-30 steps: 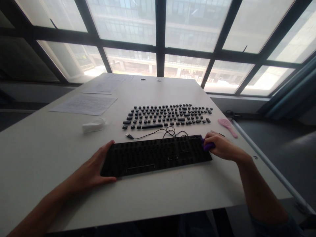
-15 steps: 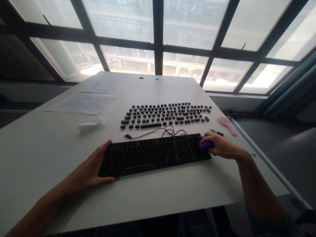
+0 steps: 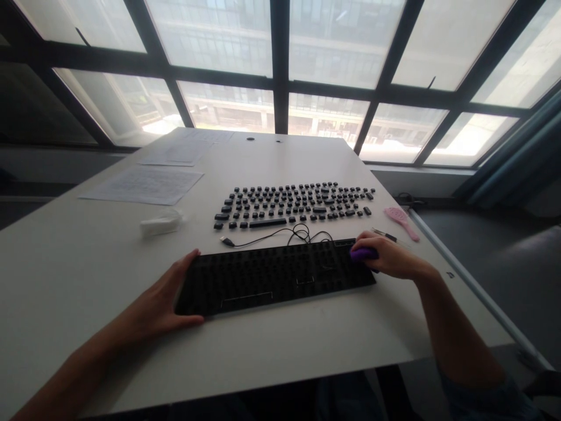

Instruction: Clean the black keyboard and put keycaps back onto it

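Now the right hand (image 3: 385, 254) is slightly more to the left over the keyboard (image 3: 272, 278) than in the earlier frame, and the purple thing (image 3: 363, 254) in it looks rounder. The left hand (image 3: 169, 295) and the keyboard are in almost the same place as before.

The keyboard lies in the lower middle of the frame, long, flat and black, with small dark details that are too dim to read and thin pale outlines near its lower edge. The left hand is clamped on its left end, fingers at the far corner and thumb along the near edge. The right hand is closed on the purple thing, which is at the right end of the keyboard; its material I cannot tell.

Just beyond, the black keycaps (image 3: 298, 204) are laid in rows, mostly small and blocky, with one long bar at the front. Between them and the keyboard, a thin black cable (image 3: 265, 235) makes loops and ends in a plug (image 3: 227, 241) with a metal tip. A thin tool (image 3: 390, 236) with a dark part lies near the right hand, and a pink brush (image 3: 400, 217) is farther right. On the white, smooth worktop (image 3: 284, 348) there are also papers (image 3: 144, 183) at upper left and a blurred whitish thing (image 3: 158, 225) below them.
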### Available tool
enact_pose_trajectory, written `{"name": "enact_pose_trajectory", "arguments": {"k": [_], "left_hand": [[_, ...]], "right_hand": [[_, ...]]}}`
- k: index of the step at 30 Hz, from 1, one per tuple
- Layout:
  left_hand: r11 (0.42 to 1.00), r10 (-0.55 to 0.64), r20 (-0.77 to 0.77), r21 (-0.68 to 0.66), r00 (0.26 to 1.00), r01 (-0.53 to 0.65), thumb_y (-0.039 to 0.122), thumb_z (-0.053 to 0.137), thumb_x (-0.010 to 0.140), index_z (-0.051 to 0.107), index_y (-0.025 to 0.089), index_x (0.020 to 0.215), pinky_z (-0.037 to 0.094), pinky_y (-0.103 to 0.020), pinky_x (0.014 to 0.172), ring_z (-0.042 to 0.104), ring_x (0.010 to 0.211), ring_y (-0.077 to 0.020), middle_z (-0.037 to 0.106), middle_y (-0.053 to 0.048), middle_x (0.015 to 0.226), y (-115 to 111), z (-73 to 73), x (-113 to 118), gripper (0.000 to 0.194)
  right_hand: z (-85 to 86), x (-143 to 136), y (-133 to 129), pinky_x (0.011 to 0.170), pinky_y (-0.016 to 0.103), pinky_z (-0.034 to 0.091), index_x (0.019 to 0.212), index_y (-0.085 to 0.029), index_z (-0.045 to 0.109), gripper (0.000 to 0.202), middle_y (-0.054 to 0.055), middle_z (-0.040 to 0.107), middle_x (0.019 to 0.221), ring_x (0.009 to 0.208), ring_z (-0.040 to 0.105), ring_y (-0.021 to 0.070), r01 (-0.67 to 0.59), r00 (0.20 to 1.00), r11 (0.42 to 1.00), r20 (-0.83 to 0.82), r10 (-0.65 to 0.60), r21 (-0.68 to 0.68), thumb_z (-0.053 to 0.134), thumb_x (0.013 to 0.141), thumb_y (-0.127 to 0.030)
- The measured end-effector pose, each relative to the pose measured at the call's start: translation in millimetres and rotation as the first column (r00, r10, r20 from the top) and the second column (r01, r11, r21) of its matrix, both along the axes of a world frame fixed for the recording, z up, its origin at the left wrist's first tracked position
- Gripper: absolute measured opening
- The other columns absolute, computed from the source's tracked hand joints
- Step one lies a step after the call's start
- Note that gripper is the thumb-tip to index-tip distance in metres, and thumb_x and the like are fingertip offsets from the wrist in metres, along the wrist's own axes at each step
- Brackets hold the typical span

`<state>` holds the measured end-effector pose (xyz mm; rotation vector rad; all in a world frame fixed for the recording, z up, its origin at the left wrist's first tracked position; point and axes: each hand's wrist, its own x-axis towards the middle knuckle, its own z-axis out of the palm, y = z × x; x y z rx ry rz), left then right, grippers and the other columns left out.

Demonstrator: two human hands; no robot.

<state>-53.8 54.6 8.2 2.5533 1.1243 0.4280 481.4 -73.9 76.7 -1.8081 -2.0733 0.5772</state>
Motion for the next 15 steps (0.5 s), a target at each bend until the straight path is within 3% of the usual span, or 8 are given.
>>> {"name": "enact_pose_trajectory", "arguments": {"k": [6, 9, 11, 13, 15], "left_hand": [[1.0, 0.011, 0.001, -0.005, 1.0, -0.011, 0.067, 0.071, 0.077, 0.004, 0.029, 0.163, 0.041, -0.061, 0.114, 0.037, 0.146, -0.0453, 0.027, -0.017, 0.166, -0.3, 0.8, 0.2, 0.116], [1.0, 0.013, -0.001, -0.021, 1.0, -0.013, 0.068, 0.07, 0.079, 0.003, 0.029, 0.163, 0.039, -0.062, 0.116, 0.036, 0.147, -0.0448, 0.025, -0.016, 0.166, -0.4, 1.5, 1.0, 0.115], [1.0, 0.012, 0.001, -0.025, 1.0, -0.012, 0.068, 0.07, 0.078, 0.003, 0.029, 0.163, 0.039, -0.062, 0.116, 0.036, 0.147, -0.0449, 0.026, -0.016, 0.166, -0.5, 1.7, 1.1, 0.115], [1.0, 0.009, 0.007, -0.028, 1.0, -0.009, 0.068, 0.071, 0.078, 0.003, 0.029, 0.163, 0.039, -0.063, 0.115, 0.036, 0.146, -0.0455, 0.027, -0.016, 0.165, -0.4, 1.6, 0.7, 0.116], [1.0, 0.009, 0.006, -0.029, 1.0, -0.009, 0.066, 0.072, 0.078, 0.003, 0.03, 0.163, 0.04, -0.063, 0.115, 0.037, 0.146, -0.0458, 0.027, -0.017, 0.166, 0.1, 1.3, -0.1, 0.116]], "right_hand": [[18.8, 2.8, -13.9, 0.09, 0.034, 0.056, 0.094, -0.024, 0.078, 0.022, 0.005, 0.07, 0.109, 0.096, 0.069, 0.0233, -0.152, 0.979, 0.949, -0.17, 0.108, -0.274, 0.065, 0.078, -0.018], [23.0, 10.7, -16.6, 0.085, 0.035, 0.058, 0.099, -0.024, 0.078, 0.02, 0.006, 0.072, 0.106, 0.092, 0.07, 0.0235, -0.155, 0.971, 0.935, -0.221, 0.086, -0.319, 0.069, 0.081, -0.025], [20.3, 16.6, -14.7, 0.082, 0.036, 0.059, 0.101, -0.023, 0.077, 0.021, 0.007, 0.073, 0.103, 0.091, 0.07, 0.0243, -0.102, 0.971, 0.96, -0.236, 0.039, -0.26, 0.072, 0.082, -0.03], [14.6, 20.8, -10.4, 0.074, 0.036, 0.06, 0.103, -0.021, 0.076, 0.025, 0.009, 0.073, 0.102, 0.086, 0.07, 0.0244, 0.037, 0.963, 0.992, -0.261, -0.068, -0.123, 0.072, 0.083, -0.036], [8.6, 21.9, -5.0, 0.069, 0.037, 0.06, 0.107, -0.02, 0.074, 0.03, 0.01, 0.072, 0.103, 0.081, 0.07, 0.0241, 0.191, 0.944, 0.981, -0.282, -0.173, 0.037, 0.072, 0.084, -0.041]]}}
